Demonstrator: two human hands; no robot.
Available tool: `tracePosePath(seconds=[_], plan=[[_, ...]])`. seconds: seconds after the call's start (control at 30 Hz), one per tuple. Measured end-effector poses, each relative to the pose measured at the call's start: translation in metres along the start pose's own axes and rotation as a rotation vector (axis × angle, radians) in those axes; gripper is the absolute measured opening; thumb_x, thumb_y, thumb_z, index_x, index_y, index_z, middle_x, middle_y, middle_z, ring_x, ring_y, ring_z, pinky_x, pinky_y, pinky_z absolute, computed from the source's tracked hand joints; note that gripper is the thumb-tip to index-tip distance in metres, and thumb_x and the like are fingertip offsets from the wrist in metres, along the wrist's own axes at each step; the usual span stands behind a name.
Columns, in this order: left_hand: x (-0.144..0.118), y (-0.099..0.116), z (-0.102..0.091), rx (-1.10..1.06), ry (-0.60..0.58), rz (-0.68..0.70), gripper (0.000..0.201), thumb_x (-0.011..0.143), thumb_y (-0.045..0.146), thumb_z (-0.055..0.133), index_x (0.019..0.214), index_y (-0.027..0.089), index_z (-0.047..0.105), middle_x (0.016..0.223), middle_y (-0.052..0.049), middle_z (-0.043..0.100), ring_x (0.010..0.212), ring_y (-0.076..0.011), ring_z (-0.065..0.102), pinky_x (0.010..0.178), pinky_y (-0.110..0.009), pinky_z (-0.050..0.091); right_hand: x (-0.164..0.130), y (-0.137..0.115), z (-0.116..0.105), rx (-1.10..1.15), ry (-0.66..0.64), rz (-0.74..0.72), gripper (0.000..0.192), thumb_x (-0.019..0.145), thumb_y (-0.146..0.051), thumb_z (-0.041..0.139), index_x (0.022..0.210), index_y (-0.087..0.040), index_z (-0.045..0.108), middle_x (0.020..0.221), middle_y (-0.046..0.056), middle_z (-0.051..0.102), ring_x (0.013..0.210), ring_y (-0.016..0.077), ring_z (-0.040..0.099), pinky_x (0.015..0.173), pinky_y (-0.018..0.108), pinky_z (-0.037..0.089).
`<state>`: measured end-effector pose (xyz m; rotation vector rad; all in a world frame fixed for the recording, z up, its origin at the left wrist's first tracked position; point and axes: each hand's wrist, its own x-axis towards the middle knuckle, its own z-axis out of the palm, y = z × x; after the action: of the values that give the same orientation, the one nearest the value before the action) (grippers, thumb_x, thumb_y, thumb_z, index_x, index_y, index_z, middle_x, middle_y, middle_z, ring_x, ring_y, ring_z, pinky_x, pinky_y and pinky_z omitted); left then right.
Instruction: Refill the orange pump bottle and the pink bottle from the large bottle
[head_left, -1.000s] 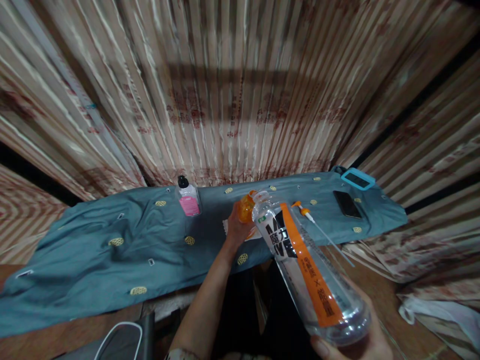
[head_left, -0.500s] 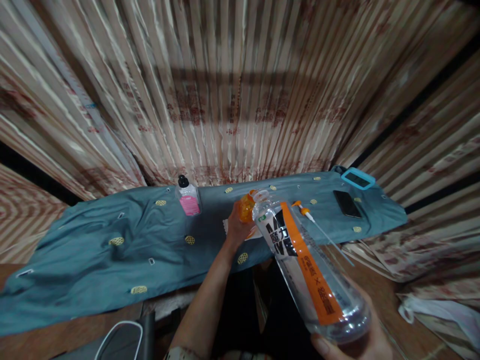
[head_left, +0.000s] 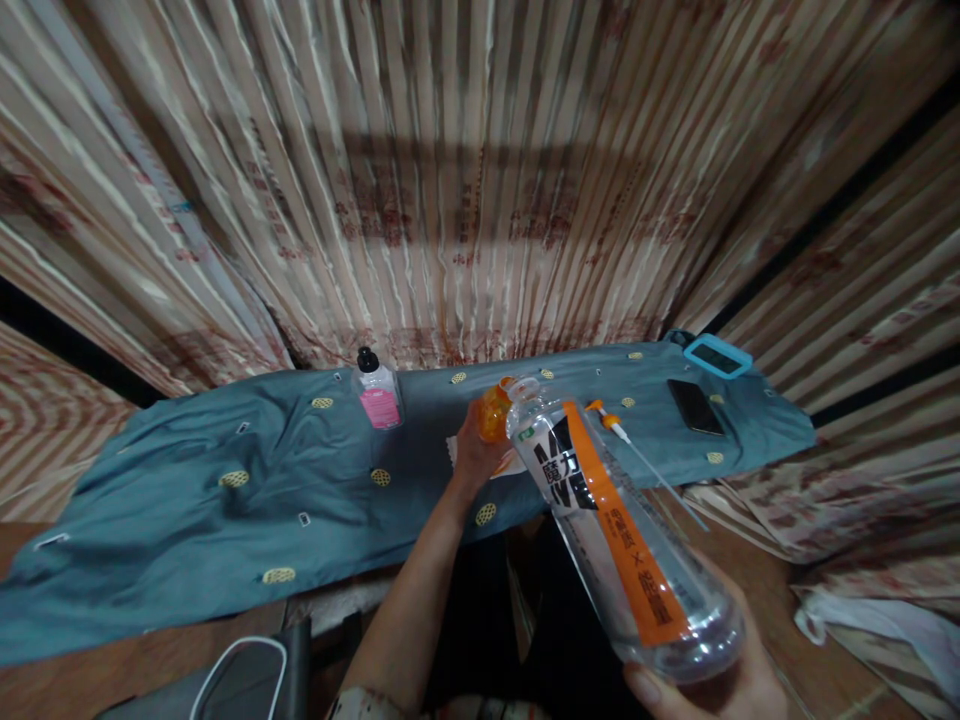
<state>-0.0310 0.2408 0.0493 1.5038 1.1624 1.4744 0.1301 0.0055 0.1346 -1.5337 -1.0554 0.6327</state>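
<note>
My left hand [head_left: 478,450] is wrapped round a small orange bottle [head_left: 495,413] with an open mouth, over the middle of the cloth. In my right hand [head_left: 712,680] is a large clear bottle [head_left: 611,530] with an orange and black label, gripped near its base. The large bottle is tilted, its neck down at the mouth of the orange bottle; whether the two touch I cannot tell. Partly hidden beneath my left hand lies a white printed packet [head_left: 512,464]. An orange pump head [head_left: 609,417] with a long clear tube rests on the cloth to the right.
A teal cloth [head_left: 187,440] with yellow pineapples covers the long surface. On it stand or lie a pink-labelled bottle [head_left: 379,395], a black phone [head_left: 696,406] and a blue-framed device [head_left: 718,356]. Striped curtains [head_left: 465,180] hang behind and at both sides.
Both hands and the bottles stay nearly in place. The large clear bottle has shifted very slightly; it remains tilted at the orange bottle's mouth.
</note>
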Motion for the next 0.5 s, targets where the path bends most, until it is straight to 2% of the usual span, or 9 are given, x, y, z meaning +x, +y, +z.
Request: tracePosePath(seconds=[0.1,0.2,0.4,0.5], plan=[[0.001,-0.003,0.001,0.020,0.012,0.023,0.043,0.071,0.029,0.078,0.107,0.022,0.057,0.100,-0.002,0.070,0.087,-0.0189,0.069,0.080,-0.033,0.056,0.006,0.015,-0.011,-0.040,-0.113,-0.113,0.075,0.066,-0.030,0.088,0.131,-0.026,0.052,0.117,0.004,0.076,0.100,0.0225,0.076,0.080,0.023,0.061],[0.000,-0.004,0.001,0.018,0.013,0.021,0.043,0.071,0.028,0.078,0.108,0.022,0.057,0.098,-0.002,0.071,0.084,-0.0186,0.069,0.077,-0.032,0.056,0.008,0.021,-0.016,-0.076,-0.163,-0.175,0.076,0.070,-0.028,0.086,0.137,-0.030,0.049,0.121,0.002,0.074,0.104,0.0213,0.075,0.084,0.022,0.060],[-0.001,-0.003,0.000,0.020,0.007,0.004,0.044,0.072,0.028,0.077,0.111,0.022,0.056,0.103,-0.003,0.072,0.089,-0.0201,0.070,0.080,-0.034,0.057,0.007,0.017,-0.015,-0.066,-0.145,-0.193,0.076,0.071,-0.031,0.085,0.138,-0.031,0.048,0.123,0.001,0.074,0.106,0.0208,0.074,0.086,0.021,0.059],[-0.001,0.000,0.000,0.029,0.010,-0.020,0.041,0.073,0.029,0.076,0.107,0.021,0.056,0.098,-0.002,0.071,0.085,-0.0189,0.070,0.077,-0.032,0.056,0.008,0.014,-0.014,-0.047,-0.141,-0.155,0.076,0.068,-0.033,0.087,0.135,-0.029,0.051,0.120,0.003,0.075,0.104,0.0223,0.075,0.085,0.023,0.060]])
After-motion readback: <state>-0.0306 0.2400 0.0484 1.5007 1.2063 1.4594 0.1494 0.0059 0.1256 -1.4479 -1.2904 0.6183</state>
